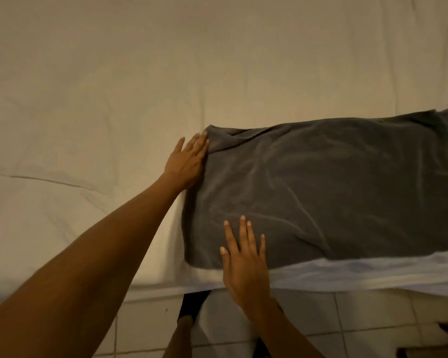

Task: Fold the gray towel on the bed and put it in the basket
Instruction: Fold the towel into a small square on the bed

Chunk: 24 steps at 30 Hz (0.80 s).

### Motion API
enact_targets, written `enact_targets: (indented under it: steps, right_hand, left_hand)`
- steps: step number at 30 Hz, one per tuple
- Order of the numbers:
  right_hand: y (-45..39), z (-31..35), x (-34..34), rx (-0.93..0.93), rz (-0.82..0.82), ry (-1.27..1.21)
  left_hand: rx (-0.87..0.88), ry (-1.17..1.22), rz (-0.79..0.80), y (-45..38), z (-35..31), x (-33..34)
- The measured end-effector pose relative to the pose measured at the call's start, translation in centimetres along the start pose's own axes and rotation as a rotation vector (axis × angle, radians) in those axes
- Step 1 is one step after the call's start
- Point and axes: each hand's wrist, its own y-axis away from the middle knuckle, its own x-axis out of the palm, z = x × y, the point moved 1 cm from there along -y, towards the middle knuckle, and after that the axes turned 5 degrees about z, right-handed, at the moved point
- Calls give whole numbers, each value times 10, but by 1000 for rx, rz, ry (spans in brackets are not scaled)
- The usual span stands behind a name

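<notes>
1. Gray towel (321, 192) lies on the bed (114, 86), near the bed's front edge, spread as a wide rectangle. Rumpled along the far left corner; one ridge runs in from that corner.
2. Layers: a doubled edge seems to show at the far right corner, so it looks folded at least once. Cannot confirm the count of layers from this view.
3. Left hand (186, 161): fingers straight and together, flat against the towel's left edge near the far corner. Holds nothing; it touches or presses the cloth.
4. Right hand (243, 257): fingers straight and spread, palm down on the towel's near left part, wrist over the bed's edge. Nothing gripped.
5. Judgement of step: smoothing or squaring up the left side between folds. Neither hand has hold of an edge for lifting.
6. Left to do, as judged: the towel is too broad for a finished fold, so more folding probably remains, then the carry.
7. Basket: not in view. Placement not yet done.
8. Tiled floor (373, 321) below the bed edge.
</notes>
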Motion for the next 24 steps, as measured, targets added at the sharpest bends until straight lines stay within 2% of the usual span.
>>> enact_targets:
  steps: [3,9,12,15,18,24]
  right_hand:
    - [4,18,1,61,-84,43]
    - [-7,53,2,214,-41,139]
    - [-15,71,5,263,-38,149]
    - [-26,88,7,392,-112,79]
    - [-37,96,12,508,-109,-2]
    - [-51,97,18,544,-120,14]
  left_hand:
    - [-41,12,-7,-5,21,-4]
    - [333,-113,-38,7,45,7]
    - [364,-63,-38,3,48,12]
    - [447,-89,-45,-10,41,17]
    - [485,-104,-87,-23,35,21]
    - [469,-140,-167,-38,25,27]
